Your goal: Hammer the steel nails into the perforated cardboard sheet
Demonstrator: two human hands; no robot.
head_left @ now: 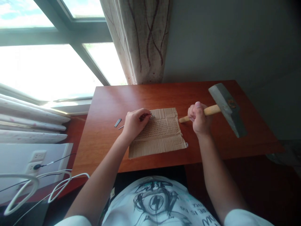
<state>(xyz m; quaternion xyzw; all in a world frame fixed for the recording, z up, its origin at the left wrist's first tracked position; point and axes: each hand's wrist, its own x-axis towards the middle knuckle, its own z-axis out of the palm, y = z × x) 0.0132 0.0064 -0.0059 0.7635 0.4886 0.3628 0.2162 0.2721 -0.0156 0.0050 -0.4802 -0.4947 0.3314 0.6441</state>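
Observation:
My right hand (199,118) is wrapped round the wooden handle of a hammer (227,106). Its big grey metal head is raised above the right part of the table. Over the upper left of a piece of brown cardboard (160,150), my left hand (137,122) is closed in a pinch. A small, dark, thin thing shows at its fingertips, most likely a nail (150,113). Rows of small dark holes or dots cover the cardboard's middle band. Several loose nails (118,122) lie left of my left hand, and one more thin nail (121,127) pokes out beside it.
The reddish-brown wooden table (188,94) stands against a grey wall (211,44). A patterned curtain (150,40) and a bright window (42,69) are behind and to the left. White cables (56,188) hang near a wall socket (35,161) at the lower left.

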